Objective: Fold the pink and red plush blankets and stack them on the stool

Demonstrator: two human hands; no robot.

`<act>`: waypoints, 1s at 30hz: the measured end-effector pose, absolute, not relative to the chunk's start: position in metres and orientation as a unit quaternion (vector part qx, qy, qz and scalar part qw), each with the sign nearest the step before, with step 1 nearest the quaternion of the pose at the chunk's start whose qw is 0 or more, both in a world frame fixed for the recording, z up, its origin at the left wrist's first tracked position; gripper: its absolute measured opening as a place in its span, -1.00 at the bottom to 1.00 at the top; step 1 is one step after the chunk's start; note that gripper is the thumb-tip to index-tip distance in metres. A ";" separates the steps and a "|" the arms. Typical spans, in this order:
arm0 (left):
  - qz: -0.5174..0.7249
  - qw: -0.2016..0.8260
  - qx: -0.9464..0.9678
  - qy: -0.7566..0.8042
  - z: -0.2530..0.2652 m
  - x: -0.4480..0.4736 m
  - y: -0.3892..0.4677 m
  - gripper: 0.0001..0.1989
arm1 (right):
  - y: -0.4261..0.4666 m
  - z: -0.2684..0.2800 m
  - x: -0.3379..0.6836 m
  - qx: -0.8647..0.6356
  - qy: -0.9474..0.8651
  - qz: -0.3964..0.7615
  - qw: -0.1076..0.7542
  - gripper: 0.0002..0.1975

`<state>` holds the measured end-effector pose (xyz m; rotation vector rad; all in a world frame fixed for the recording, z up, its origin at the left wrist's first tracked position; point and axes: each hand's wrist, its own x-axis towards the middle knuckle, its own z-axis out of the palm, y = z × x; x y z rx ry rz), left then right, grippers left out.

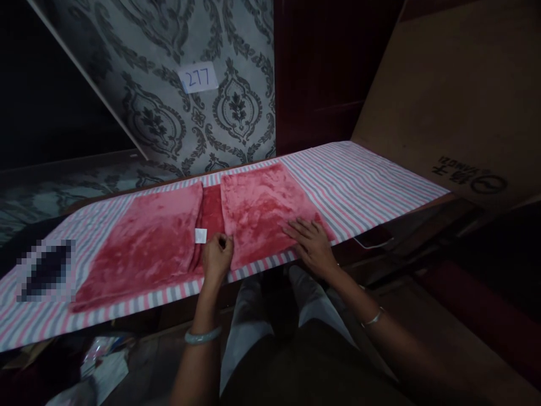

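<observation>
A red plush blanket [262, 214] lies on a striped cloth, with its left and right sides folded inward and a narrow strip of its lower layer showing between them. A small white label [200, 235] sticks out beside this strip. My left hand [217, 259], wearing a pale bangle, has its thumb and fingers closed at the inner edge of the right folded panel, near the label. Flat on the right panel near its front corner rests my right hand [313, 245], fingers stretched out.
The striped cloth [372, 180] covers a long narrow table. At the right stands a large cardboard box [456, 90]. A paper marked 277 [198, 77] is on the patterned wall behind. A dark pixelated patch [46, 270] lies at the left end. Plastic-wrapped items [105, 366] lie below left.
</observation>
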<state>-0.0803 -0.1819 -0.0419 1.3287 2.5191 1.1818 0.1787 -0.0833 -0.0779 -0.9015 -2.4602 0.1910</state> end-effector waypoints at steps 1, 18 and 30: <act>0.392 0.034 0.419 0.818 -0.042 -0.081 -0.182 -0.76 | -0.084 -0.079 0.178 -0.334 -0.903 0.070 0.261 -0.53; 0.380 0.052 0.409 0.828 -0.032 -0.083 -0.181 -0.75 | -0.091 -0.072 0.169 -0.371 -0.879 0.088 0.288 -0.57; 0.457 0.099 0.424 0.776 -0.022 -0.091 -0.170 -0.78 | -0.082 -0.051 0.166 -0.360 -0.866 0.110 0.328 -0.57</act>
